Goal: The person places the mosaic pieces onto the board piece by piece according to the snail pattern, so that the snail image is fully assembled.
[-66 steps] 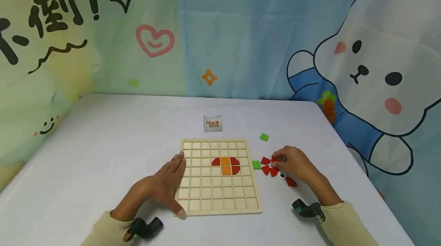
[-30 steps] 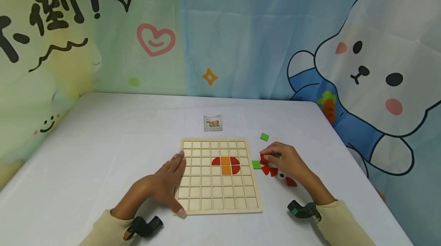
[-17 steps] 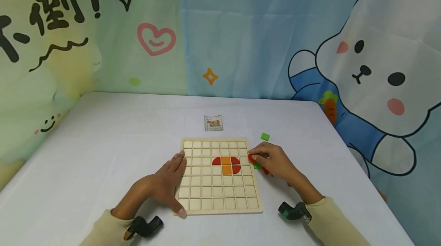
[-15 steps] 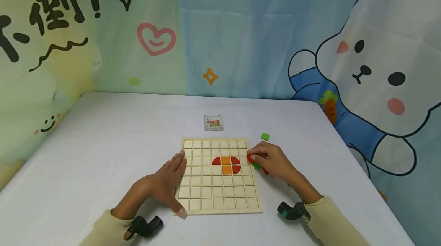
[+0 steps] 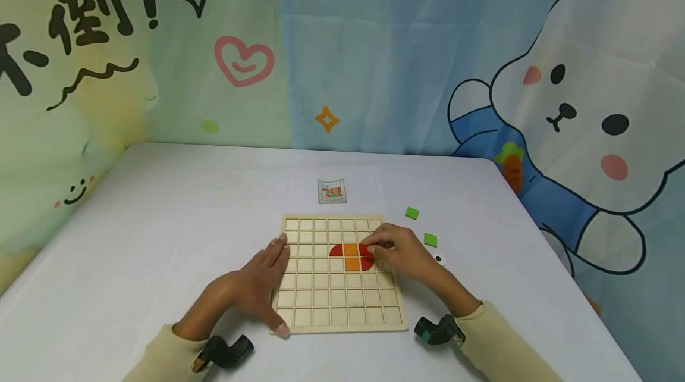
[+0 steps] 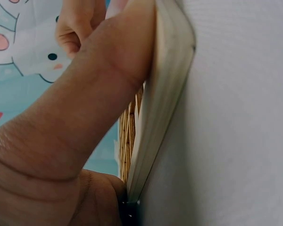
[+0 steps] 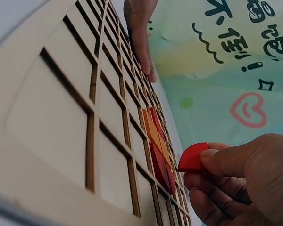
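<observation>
A wooden grid board (image 5: 321,298) lies on the white table (image 5: 160,221). Two orange squares (image 5: 351,256) flanked by red rounded pieces (image 5: 336,251) sit in its middle cells. My left hand (image 5: 264,284) lies flat on the board's left edge, its thumb (image 6: 108,61) pressing the rim (image 6: 165,94). My right hand (image 5: 374,246) hovers over the board's right side, just right of the set pieces. It pinches a red quarter-round piece (image 7: 193,157) between thumb and fingertips (image 7: 236,157), above the cells beside the set red pieces (image 7: 160,165).
Two green squares (image 5: 411,213) (image 5: 430,240) and a small white eye piece (image 5: 440,259) lie on the table right of the board. A small picture card (image 5: 332,190) lies behind it. A printed cloth backdrop (image 5: 374,43) hangs along the far and side edges.
My right hand picked a red piece from the cluster right of the board and carried it left over the board. One green square now lies further right. The left hand stayed put.
</observation>
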Action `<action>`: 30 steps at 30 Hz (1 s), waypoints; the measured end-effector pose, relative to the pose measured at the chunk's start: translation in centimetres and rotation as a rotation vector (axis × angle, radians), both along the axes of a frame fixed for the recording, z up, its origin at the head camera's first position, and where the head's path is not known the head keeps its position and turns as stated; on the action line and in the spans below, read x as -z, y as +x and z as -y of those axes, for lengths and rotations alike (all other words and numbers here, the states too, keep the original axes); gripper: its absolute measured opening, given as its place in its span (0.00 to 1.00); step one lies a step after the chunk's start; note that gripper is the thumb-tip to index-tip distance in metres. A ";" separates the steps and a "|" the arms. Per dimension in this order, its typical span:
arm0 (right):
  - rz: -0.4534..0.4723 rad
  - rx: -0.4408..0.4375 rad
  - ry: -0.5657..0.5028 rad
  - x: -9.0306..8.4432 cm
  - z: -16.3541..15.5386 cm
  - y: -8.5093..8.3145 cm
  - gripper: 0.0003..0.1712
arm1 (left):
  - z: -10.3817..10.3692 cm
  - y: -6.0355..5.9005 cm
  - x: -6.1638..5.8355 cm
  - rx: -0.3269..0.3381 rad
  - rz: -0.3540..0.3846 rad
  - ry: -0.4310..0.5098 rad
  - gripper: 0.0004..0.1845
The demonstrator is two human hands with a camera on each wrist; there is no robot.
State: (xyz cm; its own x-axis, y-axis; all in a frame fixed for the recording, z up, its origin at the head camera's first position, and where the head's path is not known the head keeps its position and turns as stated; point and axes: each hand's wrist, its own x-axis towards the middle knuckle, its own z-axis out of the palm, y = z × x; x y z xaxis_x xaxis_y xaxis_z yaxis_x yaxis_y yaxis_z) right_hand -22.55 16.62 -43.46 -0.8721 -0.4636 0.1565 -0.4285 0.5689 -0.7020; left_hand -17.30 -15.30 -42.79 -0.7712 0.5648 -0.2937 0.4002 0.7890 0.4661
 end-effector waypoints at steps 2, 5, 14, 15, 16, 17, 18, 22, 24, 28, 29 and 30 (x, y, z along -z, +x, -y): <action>0.006 -0.015 -0.009 0.0 0.4 0.0 0.10 | 0.0 0.0 0.0 -0.003 0.000 -0.005 0.78; 0.006 -0.044 -0.026 0.0 1.0 0.0 0.09 | -0.1 0.0 0.1 -0.004 -0.001 -0.005 0.78; 0.023 -0.160 -0.062 0.2 2.6 -0.1 0.09 | 0.0 -0.1 0.1 -0.003 0.002 -0.005 0.78; 0.024 -0.173 -0.060 0.3 2.8 -0.1 0.09 | 0.0 -0.1 0.1 -0.003 0.003 -0.004 0.78; 0.020 -0.185 -0.057 0.4 3.0 -0.2 0.10 | 0.0 -0.1 0.1 -0.003 0.004 -0.003 0.78; 0.018 -0.192 -0.056 0.4 3.1 -0.2 0.10 | 0.0 -0.1 0.2 -0.002 0.004 -0.001 0.78; 0.018 -0.195 -0.055 0.4 3.3 -0.2 0.10 | 0.0 -0.1 0.1 -0.001 0.003 -0.002 0.78; 0.043 -0.168 -0.066 0.5 3.9 0.0 0.09 | 0.0 -0.1 0.0 0.002 0.003 0.009 0.78; 0.065 -0.147 -0.071 0.4 4.1 0.2 0.08 | 0.1 -0.1 -0.1 0.007 0.002 0.016 0.78; 0.062 -0.135 -0.071 0.6 4.5 0.4 0.08 | 0.0 -0.1 -0.1 0.004 0.004 0.010 0.78; 0.053 -0.139 -0.066 0.7 4.6 0.4 0.08 | 0.0 0.0 -0.1 0.000 0.005 0.006 0.78; 0.041 -0.143 -0.061 0.9 4.6 0.5 0.08 | 0.0 0.0 -0.1 -0.005 0.008 0.004 0.79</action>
